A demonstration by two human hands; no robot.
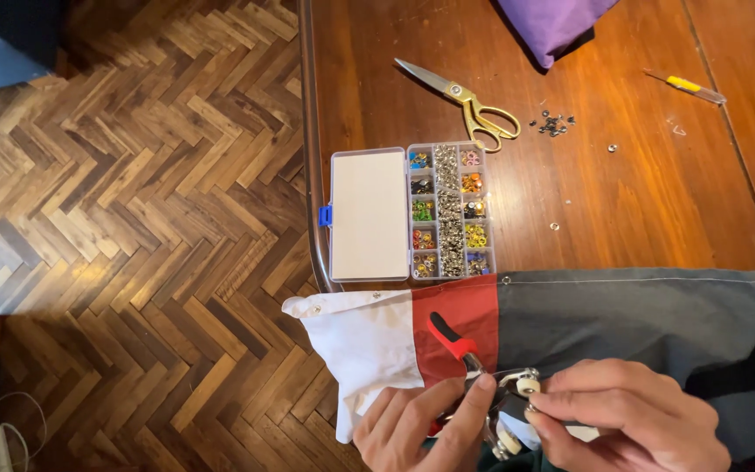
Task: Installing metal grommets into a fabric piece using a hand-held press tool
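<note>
**Both hands on the snap pliers at the edge of the cloth**

While the left hand (421, 428) wraps its fingers around the red-handled pliers (482, 385), the right hand (631, 419) pinches at the metal head of the tool, its thumb and forefinger closed together just beside the small white roller there. The pliers lie over the cloth (570, 319), a strip sewn from a white part, a red part and a grey part, which hangs over the near edge of the wooden table (622, 192). The tool sits low in the view, about where the red part meets the grey one. A small metal snap shows at the corner of the white part and another at the top edge of the grey part.

Farther back on the table an open plastic box (411, 214) stands with its lid folded to the left; its compartments hold coloured and silver snaps. Behind it lie gold-handled scissors (465, 100), a small heap of dark snaps (554, 124), a yellow-handled tool (685, 86) and a purple cloth (552, 22). The floor (133, 218) is herringbone wood
</note>
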